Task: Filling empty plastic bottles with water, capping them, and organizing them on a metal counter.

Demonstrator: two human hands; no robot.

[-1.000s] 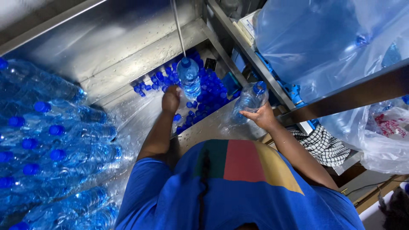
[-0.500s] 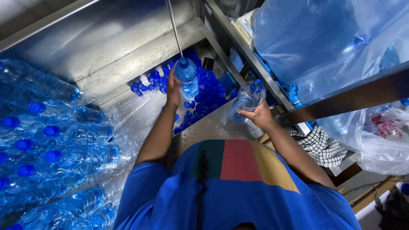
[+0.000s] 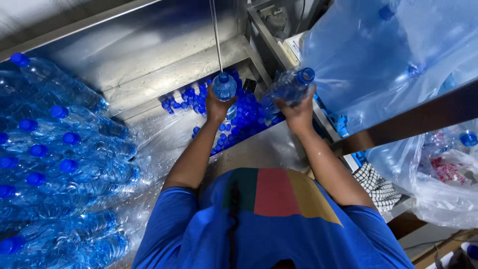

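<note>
My left hand (image 3: 217,105) grips a clear plastic bottle (image 3: 224,85) with a blue neck, held upright right under a thin metal filling tube (image 3: 215,35). To the right, my right hand (image 3: 299,113) holds a second clear bottle (image 3: 284,91), which lies tilted with its blue cap (image 3: 305,75) pointing up and to the right. Both bottles hover over a heap of loose blue caps (image 3: 245,119) in a steel trough.
Several capped, filled bottles (image 3: 59,149) lie stacked under clear plastic on the left. Large clear bags (image 3: 378,60) holding bottles hang at the right, past a dark metal bar (image 3: 413,119). A steel counter (image 3: 269,149) lies just before my blue shirt.
My right hand has lifted its bottle higher and tipped it sideways. The left hand has stayed with its bottle under the tube, shifting only slightly.
</note>
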